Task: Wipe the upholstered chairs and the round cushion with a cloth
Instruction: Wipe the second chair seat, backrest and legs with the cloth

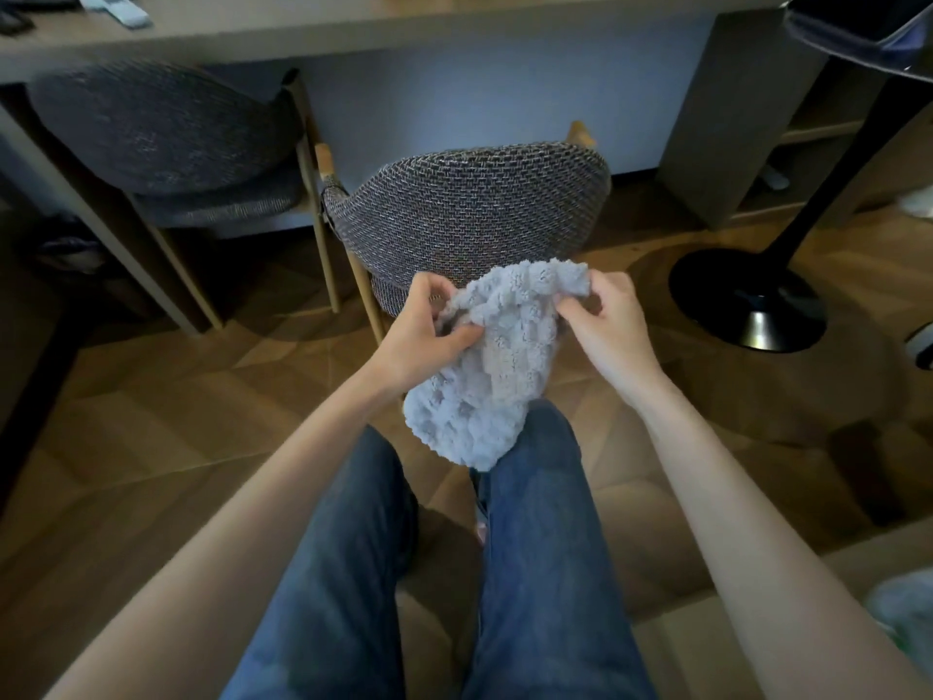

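Observation:
A pale grey fluffy cloth hangs between both hands in front of me. My left hand pinches its left edge, and my right hand grips its upper right corner. Just behind the cloth stands an upholstered chair with a grey woven backrest turned toward me; its seat is hidden. A second upholstered chair of the same dark fabric is tucked under the desk at the upper left. No round cushion is in view.
A long light desk runs along the top. A black round stand base with a slanted pole sits on the wooden floor at right. My legs in blue jeans fill the bottom centre.

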The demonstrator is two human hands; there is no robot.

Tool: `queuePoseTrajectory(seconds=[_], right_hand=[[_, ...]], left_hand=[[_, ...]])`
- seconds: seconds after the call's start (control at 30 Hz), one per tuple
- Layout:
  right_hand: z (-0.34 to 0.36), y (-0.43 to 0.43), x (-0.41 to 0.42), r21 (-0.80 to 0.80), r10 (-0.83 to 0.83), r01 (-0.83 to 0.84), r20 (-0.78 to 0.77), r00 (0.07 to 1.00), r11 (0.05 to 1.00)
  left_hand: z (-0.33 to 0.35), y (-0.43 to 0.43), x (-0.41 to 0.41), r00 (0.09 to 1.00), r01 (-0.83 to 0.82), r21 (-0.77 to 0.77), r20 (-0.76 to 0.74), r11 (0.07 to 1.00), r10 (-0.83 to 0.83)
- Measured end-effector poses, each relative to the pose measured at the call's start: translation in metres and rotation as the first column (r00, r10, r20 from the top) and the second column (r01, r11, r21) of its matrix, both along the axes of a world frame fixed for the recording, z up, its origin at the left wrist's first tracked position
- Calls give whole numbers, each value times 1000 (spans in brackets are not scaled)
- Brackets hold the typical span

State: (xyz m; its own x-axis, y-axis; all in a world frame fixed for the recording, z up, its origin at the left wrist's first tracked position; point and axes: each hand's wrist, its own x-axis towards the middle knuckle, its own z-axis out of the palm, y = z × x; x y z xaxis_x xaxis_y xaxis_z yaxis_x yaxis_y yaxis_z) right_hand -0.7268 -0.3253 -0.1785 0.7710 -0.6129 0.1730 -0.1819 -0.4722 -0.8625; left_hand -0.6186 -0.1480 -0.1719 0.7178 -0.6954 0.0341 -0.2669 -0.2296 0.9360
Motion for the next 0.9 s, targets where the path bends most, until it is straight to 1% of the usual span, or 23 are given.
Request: queuePoseTrajectory(seconds=[0.03,0.07,0.13,0.17,0.2,0.27,0.3,0.4,0.47,0.53,0.6,0.63,0.7,0.77,0.83,0.9], right_hand=[[-1,-2,2,-86,-10,11,13,1000,996],[-2,-3,3,-145,5,-1,24,1000,989],[-2,-4,7,-190,60,-56,14,998,980],[-2,-3,9,-194,79,-77,3,997,978],[-1,-3,11,-210,85,-81,9,996,974],[1,-4,18,-251,73,-57,58,996,966],[4,-4,22,-261,57,-33,86,995,965],[13,-7,31,-246,13,21,133,991,969],[19,-7,34,-195,46,-18,141,989,981],[23,-7,33,-187,81,-56,131,988,981],[26,-4,31,-212,92,-63,132,987,975],[27,-2,30,-227,90,-57,138,986,972],[29,0,26,-262,80,-38,154,985,964],[32,-2,23,-324,45,0,132,990,946],[32,-8,20,-413,-32,59,74,997,909],[31,-13,19,-478,-129,117,7,992,870]], left_hand=[[0,3,4,1000,-2,15,-20,1000,2],[0,5,8,1000,-2,46,-5,999,2],[1,8,20,997,14,155,79,988,-26],[2,9,26,995,31,193,88,981,-49],[3,10,31,996,51,193,58,980,-63],[4,14,40,995,80,119,-68,990,-73],[4,16,45,992,83,93,-102,992,-73],[3,24,57,994,80,99,-78,992,-73],[1,29,61,999,25,84,-31,996,-22],[-1,31,62,993,-101,41,57,994,99],[-2,30,61,957,-218,12,197,976,212],[-1,30,60,931,-252,3,275,968,241],[3,31,56,867,-271,-6,434,963,247],[7,30,54,798,-279,1,556,960,232],[10,29,57,741,-327,24,627,945,241],[13,25,60,698,-362,17,668,932,259]])
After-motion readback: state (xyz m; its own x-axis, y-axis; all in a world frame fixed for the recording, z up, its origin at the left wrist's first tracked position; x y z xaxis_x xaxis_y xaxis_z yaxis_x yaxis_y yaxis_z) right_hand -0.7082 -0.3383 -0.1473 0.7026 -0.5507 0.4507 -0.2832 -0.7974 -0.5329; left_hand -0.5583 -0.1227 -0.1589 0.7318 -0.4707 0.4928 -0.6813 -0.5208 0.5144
